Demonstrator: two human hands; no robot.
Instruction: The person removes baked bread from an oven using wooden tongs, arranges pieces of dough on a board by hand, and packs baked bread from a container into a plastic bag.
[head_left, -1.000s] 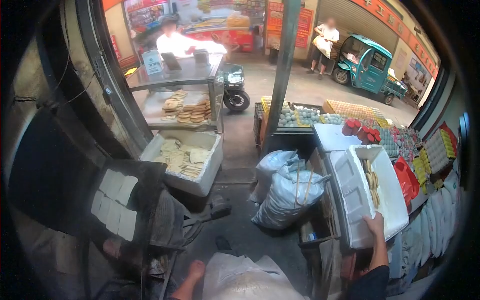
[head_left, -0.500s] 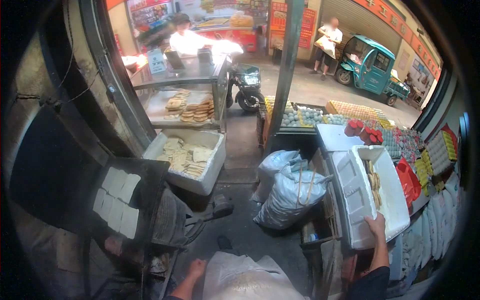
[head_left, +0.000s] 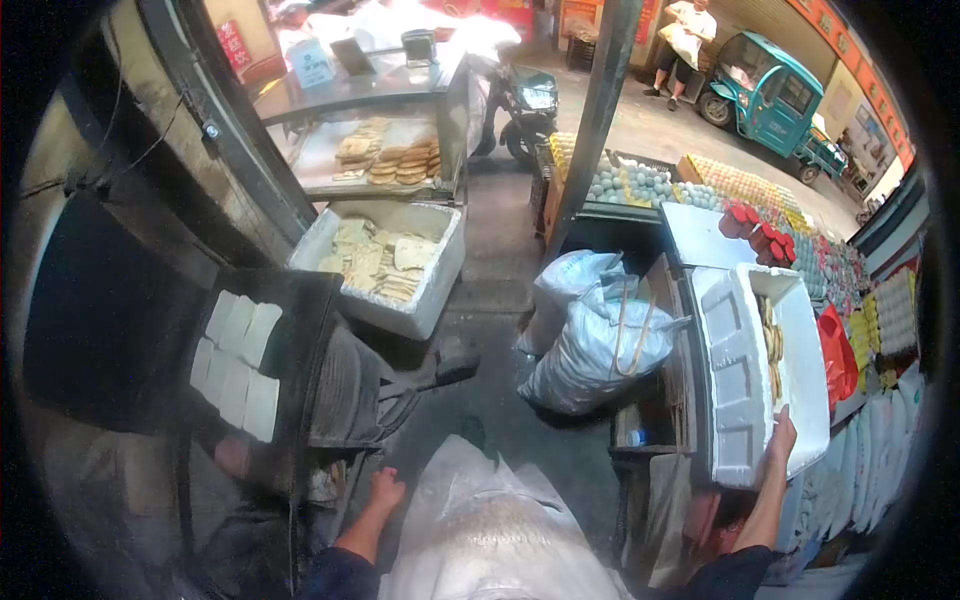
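On the right, a white foam box (head_left: 803,350) holds a row of browned flatbreads (head_left: 771,345). Its foam lid (head_left: 738,370) lies tilted across the left part of the box. My right hand (head_left: 782,440) grips the lid's near right edge, fingers curled over it. Low by my apron (head_left: 480,530), my left hand (head_left: 385,491) hangs with curled fingers and nothing visible in it. Left of that hand, pale dough strips (head_left: 237,365) lie in two rows on a dark board (head_left: 290,350).
A foam box (head_left: 445,260) of pale flatbreads stands ahead, below a glass case (head_left: 450,140) with more breads. Tied plastic sacks (head_left: 600,350) sit on the floor. Egg trays (head_left: 640,185) line the right front. Outside are a person (head_left: 685,40) and a teal three-wheeler (head_left: 770,90).
The view has tilted down and turned slightly left. My right hand stays on the lid's edge. My left hand remains low beside the apron, its fingers still curled.
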